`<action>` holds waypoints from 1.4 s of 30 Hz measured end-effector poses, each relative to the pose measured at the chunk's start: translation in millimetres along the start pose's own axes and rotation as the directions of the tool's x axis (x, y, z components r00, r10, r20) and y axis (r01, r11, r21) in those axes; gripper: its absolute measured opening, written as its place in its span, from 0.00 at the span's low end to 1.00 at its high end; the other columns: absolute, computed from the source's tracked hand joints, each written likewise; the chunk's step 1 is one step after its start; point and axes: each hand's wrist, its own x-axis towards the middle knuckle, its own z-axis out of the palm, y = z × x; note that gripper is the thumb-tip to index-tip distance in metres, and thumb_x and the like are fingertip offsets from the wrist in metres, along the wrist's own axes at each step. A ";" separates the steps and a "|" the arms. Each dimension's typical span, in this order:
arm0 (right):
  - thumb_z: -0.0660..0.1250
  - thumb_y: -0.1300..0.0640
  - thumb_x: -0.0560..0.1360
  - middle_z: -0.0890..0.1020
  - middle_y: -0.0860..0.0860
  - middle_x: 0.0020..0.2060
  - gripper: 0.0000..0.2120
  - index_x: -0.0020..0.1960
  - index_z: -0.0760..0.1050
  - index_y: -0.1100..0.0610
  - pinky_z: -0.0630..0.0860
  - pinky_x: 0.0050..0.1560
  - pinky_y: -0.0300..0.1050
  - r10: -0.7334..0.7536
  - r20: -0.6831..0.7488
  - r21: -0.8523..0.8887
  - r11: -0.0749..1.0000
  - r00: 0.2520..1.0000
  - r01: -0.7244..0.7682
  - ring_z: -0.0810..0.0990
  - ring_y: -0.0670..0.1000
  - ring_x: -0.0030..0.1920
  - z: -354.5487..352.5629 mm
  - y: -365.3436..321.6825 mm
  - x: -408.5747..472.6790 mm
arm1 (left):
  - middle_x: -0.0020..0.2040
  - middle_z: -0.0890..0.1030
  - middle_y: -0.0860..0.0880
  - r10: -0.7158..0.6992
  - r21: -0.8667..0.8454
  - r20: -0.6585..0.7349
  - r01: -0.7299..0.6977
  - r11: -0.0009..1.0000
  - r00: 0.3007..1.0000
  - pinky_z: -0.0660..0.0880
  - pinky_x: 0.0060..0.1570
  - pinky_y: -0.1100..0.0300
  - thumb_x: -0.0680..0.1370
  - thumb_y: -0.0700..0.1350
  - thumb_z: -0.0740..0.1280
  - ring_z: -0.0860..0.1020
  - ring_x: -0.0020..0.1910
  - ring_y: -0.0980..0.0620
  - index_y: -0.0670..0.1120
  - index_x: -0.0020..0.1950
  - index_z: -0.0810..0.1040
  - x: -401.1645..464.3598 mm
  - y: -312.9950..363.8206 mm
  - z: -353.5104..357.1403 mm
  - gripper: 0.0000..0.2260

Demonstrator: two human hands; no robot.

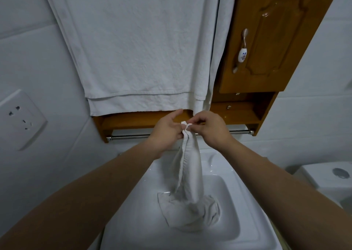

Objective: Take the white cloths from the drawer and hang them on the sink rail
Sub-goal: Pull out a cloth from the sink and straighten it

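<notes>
Left hand (167,130) and right hand (209,128) pinch the top corner of a bunched white cloth (188,175) | it hangs before the steel sink rail (129,137), tail pooled in the white basin (219,154) | risk: still bunched, it may slide off once draped.
</notes>
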 end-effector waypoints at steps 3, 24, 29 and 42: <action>0.76 0.58 0.72 0.79 0.41 0.50 0.04 0.45 0.84 0.51 0.69 0.46 0.23 -0.042 -0.040 0.029 0.999 0.998 0.043 0.77 0.37 0.50 -1.1 0.0 -1.7 | 0.57 0.82 0.40 -0.022 -0.101 -0.004 0.021 0.995 1.000 0.79 0.58 0.51 0.80 0.36 0.65 0.84 0.53 0.47 0.47 0.76 0.65 -1.1 -1.1 -0.1 0.24; 0.77 0.57 0.71 0.83 0.52 0.46 0.11 0.52 0.84 0.50 0.78 0.51 0.47 -0.021 0.254 0.012 1.000 0.967 0.019 0.81 0.50 0.46 -16.7 -3.7 -5.9 | 0.42 0.81 0.39 0.080 0.287 0.208 -0.139 0.948 0.975 0.75 0.50 0.48 0.82 0.37 0.58 0.74 0.40 0.43 0.59 0.79 0.54 -19.8 3.5 0.7 0.29; 0.76 0.55 0.73 0.84 0.43 0.43 0.04 0.46 0.84 0.49 0.77 0.47 0.38 -0.051 0.072 0.056 0.997 0.996 0.048 0.81 0.40 0.44 -13.4 -9.0 -9.9 | 0.51 0.83 0.35 0.012 0.036 0.136 -0.017 0.999 0.991 0.77 0.50 0.55 0.79 0.32 0.62 0.82 0.46 0.45 0.52 0.79 0.54 -18.8 13.2 1.4 0.33; 0.67 0.52 0.80 0.81 0.52 0.43 0.04 0.54 0.78 0.49 0.76 0.43 0.45 -0.108 0.009 0.007 0.994 0.994 0.108 0.79 0.51 0.44 -20.0 -6.3 -12.7 | 0.50 0.86 0.50 -0.003 0.137 -0.034 0.008 0.991 0.999 0.78 0.58 0.45 0.74 0.46 0.73 0.84 0.51 0.49 0.49 0.58 0.83 -18.4 -2.9 6.3 0.13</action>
